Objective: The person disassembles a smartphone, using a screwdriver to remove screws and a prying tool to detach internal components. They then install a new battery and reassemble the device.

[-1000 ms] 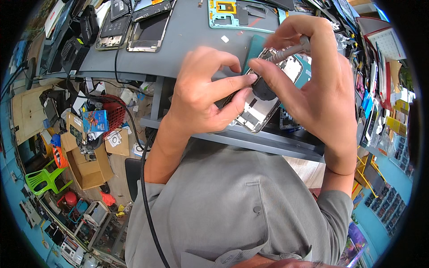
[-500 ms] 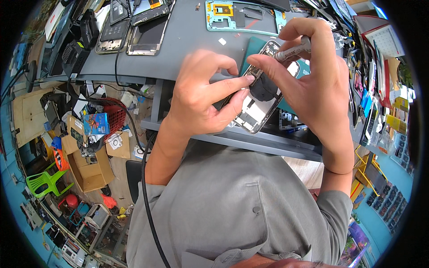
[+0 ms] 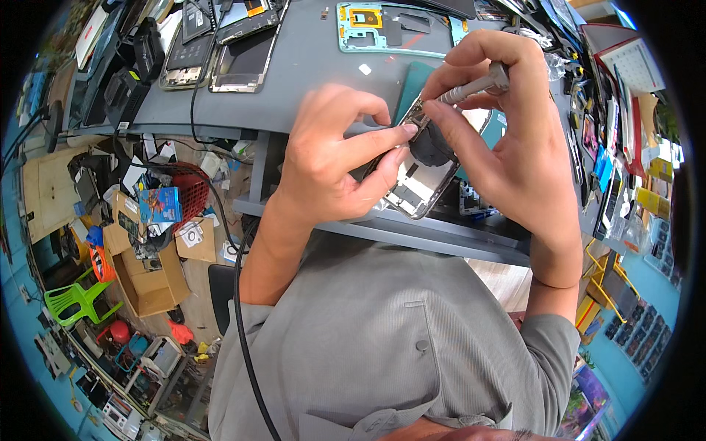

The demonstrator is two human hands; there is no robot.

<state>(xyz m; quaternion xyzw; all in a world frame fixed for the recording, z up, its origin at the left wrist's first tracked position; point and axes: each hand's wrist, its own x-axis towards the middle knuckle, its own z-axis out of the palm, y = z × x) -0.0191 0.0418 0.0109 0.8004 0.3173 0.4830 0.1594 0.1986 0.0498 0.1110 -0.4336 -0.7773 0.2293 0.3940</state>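
Note:
An opened phone (image 3: pixel 421 181) lies tilted at the table's front edge, its pale metal inside bare. A black patch (image 3: pixel 432 147) covers part of its middle. At the phone's left edge my left hand (image 3: pixel 331 151) is closed, thumb and index finger pinching that rim; the fingertips hide what lies between them. My right hand (image 3: pixel 518 125) grips a slim grey screwdriver (image 3: pixel 471 91) between thumb and fingers. The screwdriver slants down leftward to the phone's upper part, close to my left fingertips, and its tip is too small to make out. A teal mat (image 3: pixel 416 82) shows under the phone.
Beyond the phone lies a light-blue phone frame (image 3: pixel 360 40). Phone parts, including a screen frame (image 3: pixel 243 67), crowd the far left of the grey table (image 3: pixel 294 73). Clutter packs the right side. A black cable (image 3: pixel 241 309) runs down past my left arm.
My right hand has tipped the screwdriver lower and to the left, so more of its grey shaft shows. The left hand keeps its pinch almost unmoved.

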